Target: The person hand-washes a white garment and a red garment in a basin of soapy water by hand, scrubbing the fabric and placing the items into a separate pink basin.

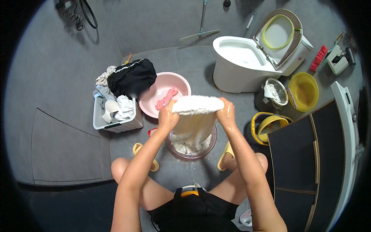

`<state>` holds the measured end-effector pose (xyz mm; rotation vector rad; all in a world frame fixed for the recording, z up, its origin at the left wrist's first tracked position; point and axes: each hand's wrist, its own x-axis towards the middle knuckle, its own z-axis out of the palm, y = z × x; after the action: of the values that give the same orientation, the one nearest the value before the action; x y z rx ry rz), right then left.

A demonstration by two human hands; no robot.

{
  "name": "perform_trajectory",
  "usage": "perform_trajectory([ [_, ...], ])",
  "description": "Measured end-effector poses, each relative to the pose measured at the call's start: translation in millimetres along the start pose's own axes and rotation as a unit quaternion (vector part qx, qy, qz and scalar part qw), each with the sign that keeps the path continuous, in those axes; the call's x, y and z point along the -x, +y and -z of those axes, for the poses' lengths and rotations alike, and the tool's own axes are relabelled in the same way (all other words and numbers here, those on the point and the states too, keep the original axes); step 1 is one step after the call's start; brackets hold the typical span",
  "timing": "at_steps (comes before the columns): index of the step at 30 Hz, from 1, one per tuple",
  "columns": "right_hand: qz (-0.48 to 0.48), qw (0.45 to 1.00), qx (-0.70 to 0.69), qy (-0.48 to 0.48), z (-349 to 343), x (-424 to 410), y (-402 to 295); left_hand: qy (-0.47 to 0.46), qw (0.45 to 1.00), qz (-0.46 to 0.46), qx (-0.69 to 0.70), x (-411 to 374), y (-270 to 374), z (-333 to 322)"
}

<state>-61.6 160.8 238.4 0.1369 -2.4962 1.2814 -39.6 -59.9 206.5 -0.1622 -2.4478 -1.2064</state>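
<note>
Both of my hands grip a wet white fluffy cloth by its upper edge, stretched between them. My left hand (168, 116) is closed on the left corner, and my right hand (227, 113) on the right corner. The white cloth (198, 105) hangs down into a round translucent basin (191, 158) on the floor between my feet. Its lower part lies crumpled in the basin. Wet sheen shows on both hands. Behind the cloth stands a pink basin (174, 76), with a pink rubber glove or cloth (166, 99) inside it.
A white bin (127, 123) of clothes stands at the left, with black clothing (132, 76) piled on top. A toilet (234, 69), a trash bin (262, 100), a yellow basin (304, 92) and a yellow-rimmed bucket (255, 134) stand at the right. A dark cabinet (295, 156) borders my right side.
</note>
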Motion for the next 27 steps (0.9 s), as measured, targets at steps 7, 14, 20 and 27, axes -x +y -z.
perform_trajectory([
  [7,-0.005,0.997,0.004,-0.075,21.0,-33.7,-42.9,0.002,0.984,-0.003,0.176,-31.8,41.1,-8.3],
  [14,-0.165,0.956,0.132,-0.204,-67.6,11.4,107.8,-0.145,0.984,0.061,-0.086,27.0,-74.3,-95.0],
  [20,-0.160,0.838,0.301,-0.427,-144.5,84.2,172.8,-0.449,0.848,0.007,-0.281,85.6,-139.6,-151.0],
  [27,-0.110,0.772,0.415,-0.469,-203.9,103.9,239.1,-0.490,0.833,-0.053,-0.252,91.2,-196.6,-205.4],
])
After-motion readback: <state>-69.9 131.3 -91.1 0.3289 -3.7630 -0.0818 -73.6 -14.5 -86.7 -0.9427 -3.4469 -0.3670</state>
